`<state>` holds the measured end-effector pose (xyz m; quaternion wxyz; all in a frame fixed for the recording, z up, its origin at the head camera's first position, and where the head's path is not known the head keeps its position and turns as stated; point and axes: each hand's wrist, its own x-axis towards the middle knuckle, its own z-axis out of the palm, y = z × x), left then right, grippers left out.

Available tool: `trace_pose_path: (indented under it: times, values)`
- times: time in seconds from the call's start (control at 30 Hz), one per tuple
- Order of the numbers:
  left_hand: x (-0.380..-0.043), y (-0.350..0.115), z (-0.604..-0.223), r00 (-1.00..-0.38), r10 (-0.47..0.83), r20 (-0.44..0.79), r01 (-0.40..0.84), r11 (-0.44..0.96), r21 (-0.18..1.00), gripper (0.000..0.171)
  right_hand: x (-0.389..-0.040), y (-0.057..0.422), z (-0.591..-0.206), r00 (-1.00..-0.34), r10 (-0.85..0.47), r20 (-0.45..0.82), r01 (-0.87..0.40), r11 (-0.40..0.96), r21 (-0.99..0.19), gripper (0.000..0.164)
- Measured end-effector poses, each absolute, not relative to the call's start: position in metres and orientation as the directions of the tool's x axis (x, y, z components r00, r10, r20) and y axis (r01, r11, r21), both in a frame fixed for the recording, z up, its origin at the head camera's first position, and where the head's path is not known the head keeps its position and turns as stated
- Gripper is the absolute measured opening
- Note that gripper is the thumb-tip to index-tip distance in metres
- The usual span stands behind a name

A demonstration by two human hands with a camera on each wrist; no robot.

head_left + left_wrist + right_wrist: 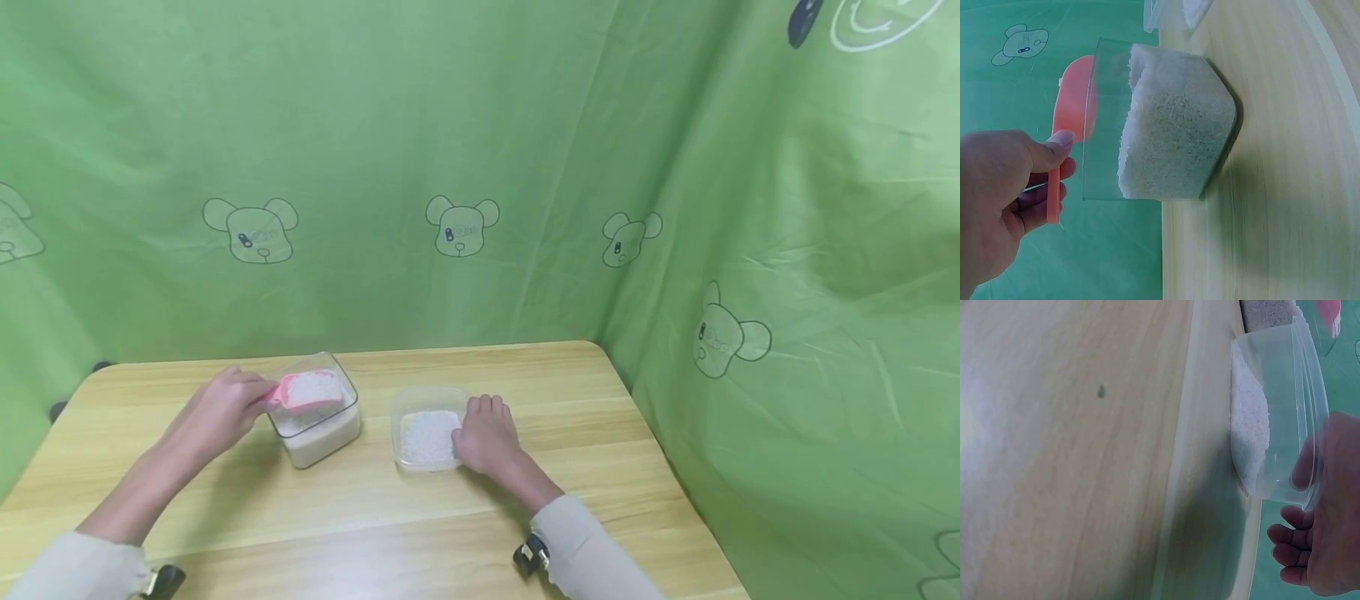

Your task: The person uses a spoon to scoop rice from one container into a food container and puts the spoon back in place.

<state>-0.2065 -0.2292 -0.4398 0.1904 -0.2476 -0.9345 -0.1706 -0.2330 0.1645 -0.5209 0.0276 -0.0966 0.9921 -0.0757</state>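
My left hand [232, 406] grips the handle of a pink scoop [1074, 94], thumb on top and fingers curled beneath. White rice [313, 387] fills the scoop, which is level over the mouth of a clear square container [1107, 119]. That container stands on the table, more than half full of rice [1172, 119]. To its right is a shallower translucent plastic box [1282, 375] with a smaller heap of rice [431, 436] on its bottom. My right hand [491, 437] pinches the box's right rim, thumb inside the wall and fingers outside.
Both containers stand on a light wood-grain table [360, 508] with rounded back corners. Behind it and along the right side hangs a green curtain [360, 167] printed with bear heads. The two containers stand a short gap apart.
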Motion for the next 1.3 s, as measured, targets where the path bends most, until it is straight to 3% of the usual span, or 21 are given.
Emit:
trace_pose_path:
  times: [0.43,1.3]
  values:
    - [-0.209,-0.221,-0.437,-0.778,0.409,0.477,0.553,0.806,0.211,0.024,-0.233,0.164,-0.519,-0.981,-0.188,-0.055,-0.178,0.972,-0.155,0.035]
    - [-0.214,-0.189,-0.429,-0.792,0.416,0.447,0.559,0.789,0.255,0.023,-0.234,0.163,-0.521,-0.980,-0.195,-0.037,-0.187,0.970,-0.156,0.030]
